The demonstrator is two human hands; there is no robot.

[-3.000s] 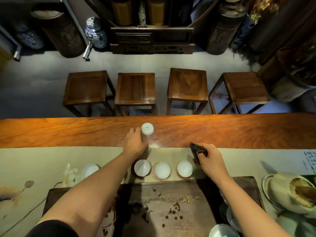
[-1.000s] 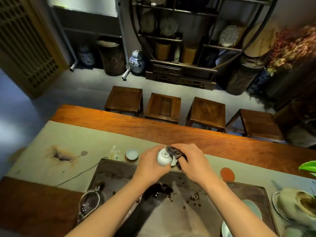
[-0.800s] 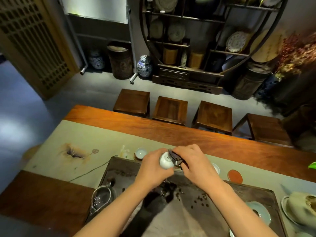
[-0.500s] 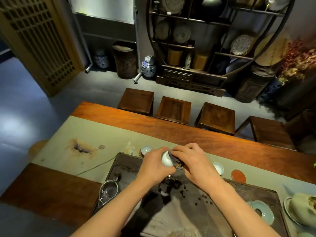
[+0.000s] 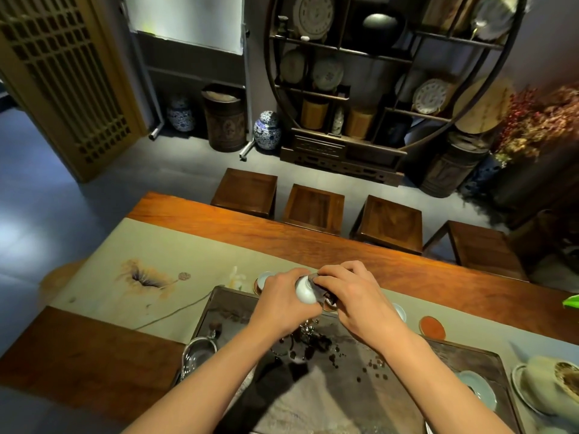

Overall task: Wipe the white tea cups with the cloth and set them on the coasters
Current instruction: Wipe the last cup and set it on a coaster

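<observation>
While the left hand (image 5: 282,303) grips 1 cup (image 5: 305,291), the right hand (image 5: 351,296) pinches the cloth (image 5: 319,292) against it (wiping step). Next it likely goes onto the bare coaster (image 5: 432,327), right of the cup.

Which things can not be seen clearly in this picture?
- Head view: the cloth is mostly covered by the right hand.
- The cup mouth is hidden by the cloth.
- The coaster beneath is largely covered by the hands.
</observation>
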